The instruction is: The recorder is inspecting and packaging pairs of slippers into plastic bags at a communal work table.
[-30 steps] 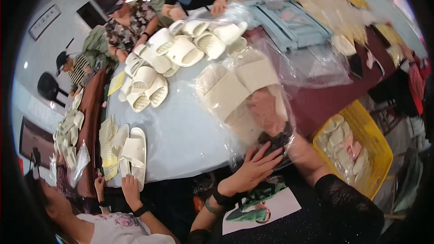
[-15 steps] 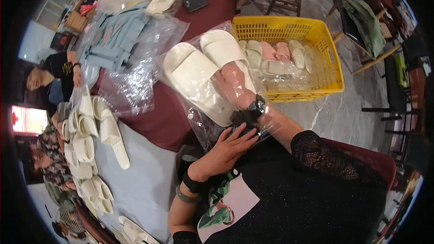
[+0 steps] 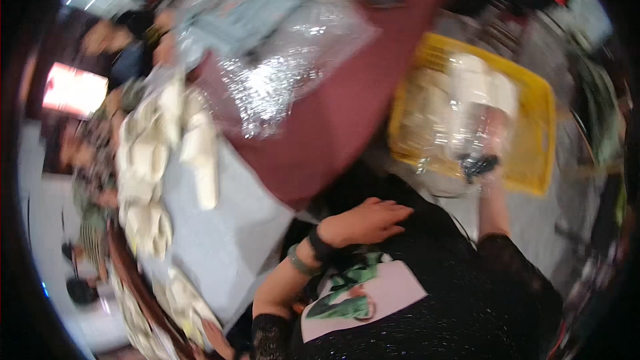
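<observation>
While my right hand [image 3: 490, 135] grips the light, slippery bagged slippers [image 3: 475, 97] over the basket [image 3: 540, 103], my left hand [image 3: 367, 221] hangs loose; I'd pinch the bag's neck.

A packing workshop: rows of cream slippers [image 3: 200, 150] left of the left hand [image 3: 365, 221], clear plastic bags [image 3: 287, 67] beyond, yellow crate [image 3: 533, 113].

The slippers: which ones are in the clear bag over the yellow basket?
The pale pair in the clear bag held by the right hand over the yellow basket. The other slippers lie bare on the grey table.
</observation>
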Tool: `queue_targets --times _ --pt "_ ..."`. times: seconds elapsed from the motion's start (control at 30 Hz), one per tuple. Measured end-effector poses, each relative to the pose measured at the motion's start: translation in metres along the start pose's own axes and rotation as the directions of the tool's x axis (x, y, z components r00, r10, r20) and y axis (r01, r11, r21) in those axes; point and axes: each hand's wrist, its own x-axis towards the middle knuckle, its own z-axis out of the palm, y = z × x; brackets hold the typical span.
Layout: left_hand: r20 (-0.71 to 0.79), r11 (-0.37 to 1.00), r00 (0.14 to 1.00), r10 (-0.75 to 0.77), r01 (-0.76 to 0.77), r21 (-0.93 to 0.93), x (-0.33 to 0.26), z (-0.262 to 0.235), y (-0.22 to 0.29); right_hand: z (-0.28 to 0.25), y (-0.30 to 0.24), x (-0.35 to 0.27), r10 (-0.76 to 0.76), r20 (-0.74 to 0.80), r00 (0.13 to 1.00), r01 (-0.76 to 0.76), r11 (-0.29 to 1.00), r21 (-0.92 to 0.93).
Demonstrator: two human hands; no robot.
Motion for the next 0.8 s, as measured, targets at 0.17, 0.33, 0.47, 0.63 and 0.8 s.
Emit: queue_targets --times 0.17,0.33,0.47,0.63,0.8 --pt "-0.028 0.996 0.996 0.082 -0.082 -0.027 0.005 -0.011 0.008 0.034 0.250 0.119 -0.214 0.114 0.970 0.211 0.511 -0.834" --pt "-0.430 0.998 0.901 0.062 -0.069 0.000 -0.055 -0.011 0.009 0.099 0.230 0.072 -0.283 0.603 0.746 0.536 0.792 -0.291" --pt "-0.588 0.959 0.764 -0.265 0.144 -0.245 -0.093 -0.024 0.012 0.061 0.054 0.046 -0.201 0.921 0.334 0.093 0.979 0.181" --pt "-0.660 0.869 0.611 -0.436 0.098 -0.484 -0.134 -0.042 0.016 -0.124 -0.263 0.068 -0.564 0.580 0.588 0.285 0.815 0.504" --pt "-0.710 0.916 0.580 -0.398 0.209 -0.343 -0.138 -0.033 0.023 -0.139 -0.394 0.133 -0.754 -0.358 0.551 0.834 0.483 0.265"
